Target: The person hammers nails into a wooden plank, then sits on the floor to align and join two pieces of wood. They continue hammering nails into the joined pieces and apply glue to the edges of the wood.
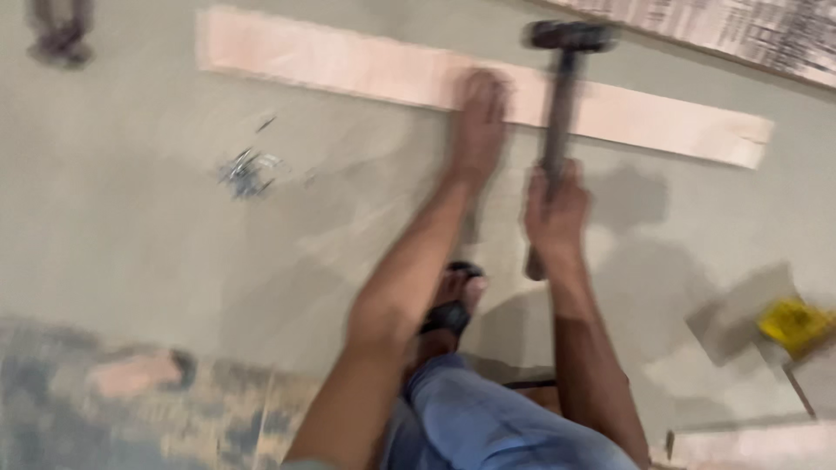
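- On the grey floor [131,218], a long pale wooden strip [348,65] lies flat, running from upper left down to the right edge of the head view.
- Left hand [477,117] is pressed down on the near edge of the strip, about at its middle, fingers spread flat — it bears on the wood and grips nothing; its grip is wide.
- Right hand [557,213] is wrapped tight round the handle of a dark hammer [562,87], low on the shaft; the grip is closed on it.
- The hammer head hangs over the strip, just right of the left hand's fingers; motion blur hides whether it is touching the wood or above it.
- Whether a nail stands under the hammer head cannot be told — nothing that small shows through the blur.
- As a judgement: the work looks to be under way, with the strip laid and steadied and the hammer in hand. No driven nail is visible anywhere along the strip, so how much is done cannot be read.
- A small heap of nails [248,170] lies on the floor well left of both hands, apart from the strip.
- A sandalled foot [457,300] rests on the floor between the forearms, and a yellow object [794,324] sits far right.
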{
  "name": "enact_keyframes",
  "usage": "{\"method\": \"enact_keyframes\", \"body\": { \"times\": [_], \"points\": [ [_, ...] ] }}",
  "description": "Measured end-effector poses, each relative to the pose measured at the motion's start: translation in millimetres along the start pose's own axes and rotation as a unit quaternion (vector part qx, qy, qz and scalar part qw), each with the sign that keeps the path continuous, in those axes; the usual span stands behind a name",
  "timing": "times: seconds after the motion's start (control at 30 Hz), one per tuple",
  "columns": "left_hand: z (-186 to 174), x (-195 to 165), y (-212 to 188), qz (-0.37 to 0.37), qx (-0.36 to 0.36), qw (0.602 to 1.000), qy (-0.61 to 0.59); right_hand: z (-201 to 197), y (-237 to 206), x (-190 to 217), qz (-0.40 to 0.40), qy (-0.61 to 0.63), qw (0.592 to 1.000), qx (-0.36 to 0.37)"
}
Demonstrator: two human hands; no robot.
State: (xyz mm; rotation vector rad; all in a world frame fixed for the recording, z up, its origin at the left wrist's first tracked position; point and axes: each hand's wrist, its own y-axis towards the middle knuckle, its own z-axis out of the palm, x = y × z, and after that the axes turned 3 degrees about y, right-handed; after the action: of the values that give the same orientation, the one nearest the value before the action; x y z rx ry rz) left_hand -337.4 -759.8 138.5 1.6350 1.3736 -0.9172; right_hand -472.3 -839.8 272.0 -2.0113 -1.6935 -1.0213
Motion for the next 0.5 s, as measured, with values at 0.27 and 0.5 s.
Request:
{"method": "enact_keyframes", "body": {
  "times": [0.27, 0.5],
  "points": [
    [-131, 13, -18, 0.063, -0.143, 0.988, 0.02, 36, 14, 70, 0.137, 0.182, 0.971, 0.076],
    [-306, 88, -24, -0.001, -0.18, 0.946, 0.271, 94, 29, 97, 0.15, 0.221, 0.953, 0.141]
  ]
}}
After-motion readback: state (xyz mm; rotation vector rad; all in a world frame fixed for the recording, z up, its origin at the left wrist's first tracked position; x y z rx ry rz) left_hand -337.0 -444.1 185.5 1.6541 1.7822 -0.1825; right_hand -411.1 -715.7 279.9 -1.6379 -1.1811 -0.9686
